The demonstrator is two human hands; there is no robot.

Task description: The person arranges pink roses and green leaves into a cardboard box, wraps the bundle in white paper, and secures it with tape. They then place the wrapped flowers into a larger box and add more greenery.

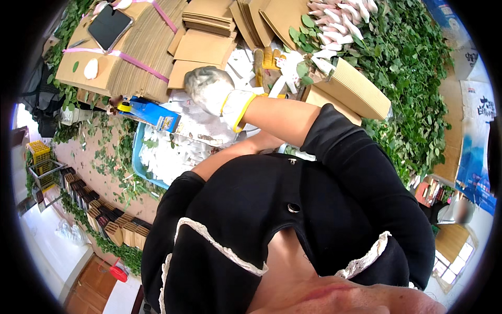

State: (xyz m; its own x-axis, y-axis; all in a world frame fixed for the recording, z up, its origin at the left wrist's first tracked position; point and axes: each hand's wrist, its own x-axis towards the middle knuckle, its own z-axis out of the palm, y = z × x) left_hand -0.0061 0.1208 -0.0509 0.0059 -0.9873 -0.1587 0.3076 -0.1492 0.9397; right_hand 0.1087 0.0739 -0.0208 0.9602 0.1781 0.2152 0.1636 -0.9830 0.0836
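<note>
My right hand [211,88], in a white glove with a grey coating and yellow-edged cuff, reaches across to the left. It lies at the edge of flat brown cardboard pieces [202,49], over white paper scraps. Its fingers are bunched, and what they hold, if anything, is hidden. My left forearm [239,151] runs under the right one; the left hand is out of sight behind it. Beyond the right forearm are a yellow and brown object [268,59] and a white piece with pink marks [290,64]. Folded corrugated cardboard [359,88] stands to their right.
A pink-strapped cardboard stack [141,59] bears a phone [110,27]. Near it lies a blue tool [151,114]. A blue tub [138,157] holds white scraps. Sleeved flower buds [339,19] and leafy stems [411,86] fill the right. Leaves litter the floor [88,157].
</note>
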